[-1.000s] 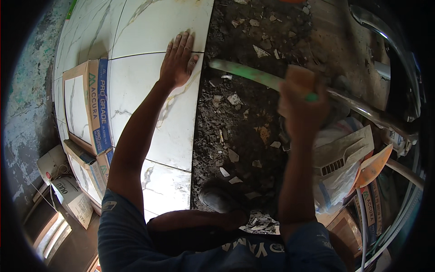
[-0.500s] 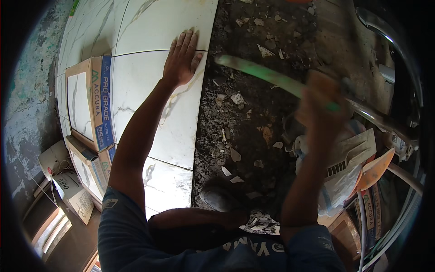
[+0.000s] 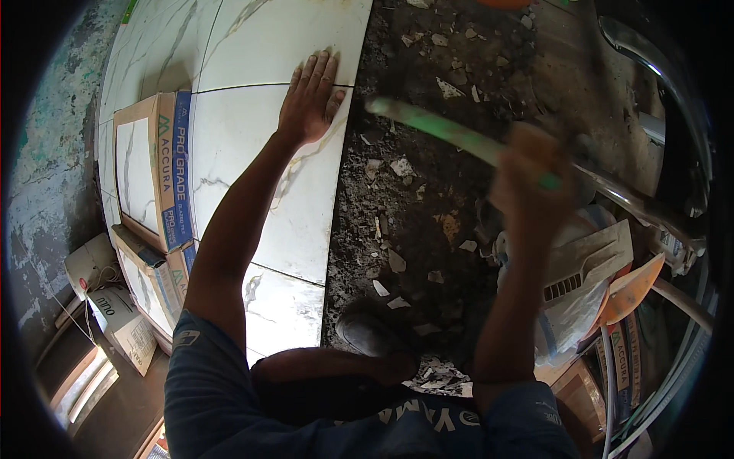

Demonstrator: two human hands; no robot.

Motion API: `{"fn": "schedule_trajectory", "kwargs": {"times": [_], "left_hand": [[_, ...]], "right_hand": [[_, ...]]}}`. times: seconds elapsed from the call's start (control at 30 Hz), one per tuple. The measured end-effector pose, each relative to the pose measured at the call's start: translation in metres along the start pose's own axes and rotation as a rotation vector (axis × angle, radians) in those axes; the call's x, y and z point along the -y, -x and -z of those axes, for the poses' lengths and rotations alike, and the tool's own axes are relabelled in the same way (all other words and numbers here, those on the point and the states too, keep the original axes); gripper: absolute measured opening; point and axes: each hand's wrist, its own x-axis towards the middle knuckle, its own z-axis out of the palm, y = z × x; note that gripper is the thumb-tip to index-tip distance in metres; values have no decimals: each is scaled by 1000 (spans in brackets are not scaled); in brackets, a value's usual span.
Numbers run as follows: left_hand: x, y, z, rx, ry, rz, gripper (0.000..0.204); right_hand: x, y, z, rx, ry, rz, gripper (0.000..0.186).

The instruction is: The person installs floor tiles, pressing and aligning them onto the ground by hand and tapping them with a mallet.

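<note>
My left hand point(image 3: 310, 103) lies flat on a white, grey-veined floor tile point(image 3: 264, 115), fingers spread and close to the tile's right edge. Above the dark, rough ground on the right, my right hand point(image 3: 531, 180) is closed around a pale green stick-like tool point(image 3: 436, 125). Its long end points left toward the tile edge. Motion smears both the hand and the tool, and a brownish block-like shape shows at the fist. I cannot make out the tool's exact kind.
Tile cartons point(image 3: 164, 176) stand on the tiles at left, near a peeling wall point(image 3: 53, 145). Broken tile shards point(image 3: 401, 167) litter the soil point(image 3: 428, 206). At right are a metal tube frame point(image 3: 634, 199), a grey notched trowel point(image 3: 589, 264) and an orange blade-like piece point(image 3: 633, 291).
My right hand and the green tool have shifted slightly left and down. My left hand stays flat on the tile; the whole view has moved slightly.
</note>
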Motion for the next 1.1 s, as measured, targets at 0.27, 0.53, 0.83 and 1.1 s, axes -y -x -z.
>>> {"fn": "schedule_trajectory", "kwargs": {"times": [0.27, 0.53, 0.83, 1.1], "left_hand": [[-3, -5, 8, 87, -4, 54, 63], [-7, -3, 12, 73, -3, 102, 65], [-41, 137, 24, -21, 46, 222, 78], [-134, 364, 92, 442, 135, 683, 88]], "right_hand": [[19, -9, 7, 42, -35, -72, 65], [-35, -3, -18, 130, 124, 227, 65], [20, 23, 52, -98, 72, 76, 68], [23, 28, 59, 26, 14, 132, 71]]}}
